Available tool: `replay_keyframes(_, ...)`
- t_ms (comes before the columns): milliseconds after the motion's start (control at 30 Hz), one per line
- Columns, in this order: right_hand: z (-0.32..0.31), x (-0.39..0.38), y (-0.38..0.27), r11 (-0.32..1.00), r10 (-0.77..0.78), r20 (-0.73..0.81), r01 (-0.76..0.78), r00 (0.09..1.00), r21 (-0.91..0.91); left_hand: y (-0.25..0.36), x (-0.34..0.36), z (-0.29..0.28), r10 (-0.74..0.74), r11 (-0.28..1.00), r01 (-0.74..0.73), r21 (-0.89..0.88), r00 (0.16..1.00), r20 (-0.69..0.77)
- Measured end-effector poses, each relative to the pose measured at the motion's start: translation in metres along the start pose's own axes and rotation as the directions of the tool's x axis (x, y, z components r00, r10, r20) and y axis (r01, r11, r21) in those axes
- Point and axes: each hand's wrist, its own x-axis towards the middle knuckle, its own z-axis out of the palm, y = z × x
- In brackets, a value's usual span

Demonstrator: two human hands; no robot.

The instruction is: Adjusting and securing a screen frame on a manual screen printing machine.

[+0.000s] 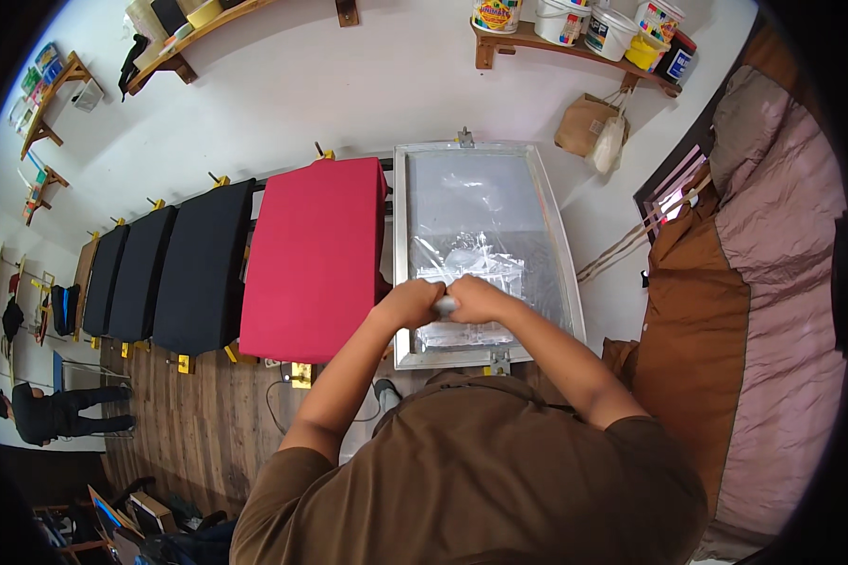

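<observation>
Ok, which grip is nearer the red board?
Left. The left grip is just to the right of the red board, over the screen's left side; the right grip is farther right, around the screen's middle.

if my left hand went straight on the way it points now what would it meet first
Probably the white-smeared screen mesh just ahead of the left hand, though its height above it is unclear.

Printing workshop: framed screen (499,221), fabric-covered boards (316,259), shelved tubs (560,23).
</observation>
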Motion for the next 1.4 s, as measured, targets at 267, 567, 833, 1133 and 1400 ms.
replay_keyframes(267,-0.012,0.036,0.028,0.998,-0.022,-0.148,0.013,0.989,-0.058,-0.024,0.035,-0.005,0.008,0.995,0.006,0.099,0.991,-0.136)
replay_keyframes(567,-0.008,0.054,0.034,0.993,-0.058,-0.170,0.038,0.984,-0.116,-0.047,0.043,0.007,-0.016,0.993,0.035,0.108,0.985,-0.171)
replay_keyframes(833,-0.004,0.062,0.043,0.995,-0.014,-0.137,0.000,0.991,-0.104,-0.056,0.051,0.010,-0.007,0.995,0.023,0.100,0.988,-0.155)
replay_keyframes(1133,0.000,0.062,0.035,0.984,0.014,-0.122,-0.035,0.992,-0.173,-0.058,0.045,0.021,-0.036,0.998,0.045,0.041,0.979,-0.198)
replay_keyframes(1400,0.009,0.052,0.023,0.970,0.063,-0.153,-0.097,0.986,-0.221,-0.055,0.038,0.039,-0.025,1.000,0.027,0.006,0.964,-0.266)
